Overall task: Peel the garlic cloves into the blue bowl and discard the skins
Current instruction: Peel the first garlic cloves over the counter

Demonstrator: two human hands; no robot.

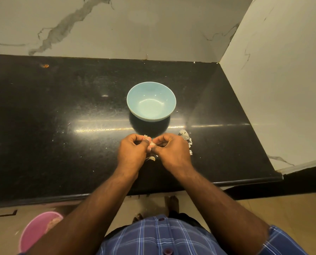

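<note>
Pink bin (pixel 38 230) is sitting on the floor below the counter's near edge, toward its left end; likely where the skins are meant to go

Left hand (pixel 133 150) is curling around a garlic clove (pixel 152 143), fingers and thumb pinching it just above the counter (pixel 61 107), near the middle of the near edge

Right hand (pixel 171 151) is meeting the left at the same clove, fingertips nipping at its papery skin; both hands are grasping, neither loose

A curl of skin (pixel 150 158) is lying on the counter under the hands

Blue bowl (pixel 151 101) is standing behind the hands, toward the counter's middle, and looking empty

Loose skins (pixel 186 138) are piling just beside the right hand, toward the right edge

Step in hand, as I judge it: stripping one clove, early in the job. Next move is calling for pulling the skin free, then dropping the bare clove forward into the bowl
</note>
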